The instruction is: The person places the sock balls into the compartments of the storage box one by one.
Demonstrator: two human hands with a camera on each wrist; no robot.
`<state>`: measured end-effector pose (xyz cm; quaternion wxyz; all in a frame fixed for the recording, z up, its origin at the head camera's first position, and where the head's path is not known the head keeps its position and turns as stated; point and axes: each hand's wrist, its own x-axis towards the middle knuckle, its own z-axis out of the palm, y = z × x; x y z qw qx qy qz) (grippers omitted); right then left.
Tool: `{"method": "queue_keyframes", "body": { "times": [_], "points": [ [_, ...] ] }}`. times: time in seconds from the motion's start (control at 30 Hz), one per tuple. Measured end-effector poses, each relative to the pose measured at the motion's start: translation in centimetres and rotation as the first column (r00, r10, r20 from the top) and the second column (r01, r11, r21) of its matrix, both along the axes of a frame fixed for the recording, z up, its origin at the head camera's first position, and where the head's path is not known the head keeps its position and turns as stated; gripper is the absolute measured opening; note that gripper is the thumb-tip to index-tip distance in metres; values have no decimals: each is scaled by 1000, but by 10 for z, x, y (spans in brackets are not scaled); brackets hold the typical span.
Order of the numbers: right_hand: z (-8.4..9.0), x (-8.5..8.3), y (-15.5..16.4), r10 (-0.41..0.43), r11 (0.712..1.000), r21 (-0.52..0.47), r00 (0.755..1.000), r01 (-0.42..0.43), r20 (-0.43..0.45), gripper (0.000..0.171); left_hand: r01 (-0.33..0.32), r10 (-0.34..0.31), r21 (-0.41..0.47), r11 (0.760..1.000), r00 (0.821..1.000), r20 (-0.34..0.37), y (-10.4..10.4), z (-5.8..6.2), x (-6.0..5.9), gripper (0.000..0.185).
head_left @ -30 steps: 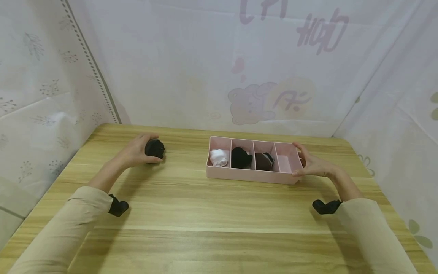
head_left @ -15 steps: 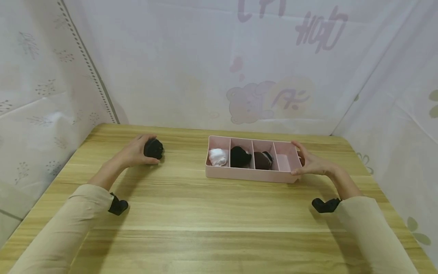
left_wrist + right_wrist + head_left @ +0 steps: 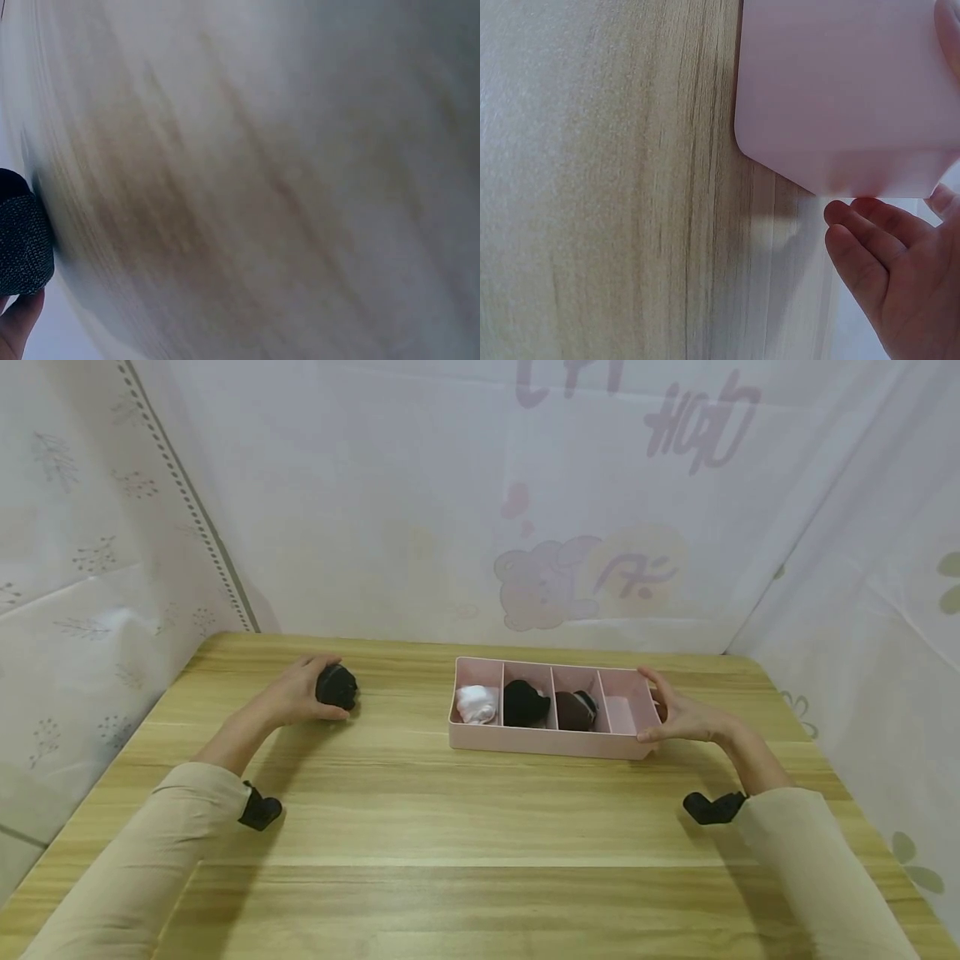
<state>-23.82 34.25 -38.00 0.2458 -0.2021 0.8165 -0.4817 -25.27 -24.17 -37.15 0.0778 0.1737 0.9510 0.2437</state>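
Observation:
On the left of the table, my left hand holds a black rolled-up pair of socks between thumb and fingers. Its dark knit fabric shows at the left edge of the left wrist view. My right hand grips the right end of a pink divided box, thumb at the near corner and index finger at the far one. In the right wrist view other fingers lie against the end wall. From the left, the box holds a white bundle, a black bundle and a brown one; the rightmost compartment is bare.
The box stands on a wood-grain table near its back edge. A pale printed cloth hangs behind and at both sides. Black wrist mounts stick out from both cuffs.

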Motion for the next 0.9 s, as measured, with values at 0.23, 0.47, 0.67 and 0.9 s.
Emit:
{"method": "queue_keyframes", "body": {
  "times": [0.23,0.47,0.67,0.9],
  "points": [
    [0,-1,1,1,1000,8,1000,-1,-9,113,-6,6,-22,1000,1000,-10,0,-1,-2,91],
    [1,-2,1,-4,1000,24,1000,4,1,114,0,-1,-25,1000,1000,-17,2,1,-2,89],
    [2,-1,1,-6,1000,18,1000,6,3,114,-3,2,-51,999,1000,-12,4,2,-4,89],
    [3,1,-1,-9,999,46,1000,8,12,113,-2,1,-44,999,1000,-31,5,-1,-4,84]
  ]
}}
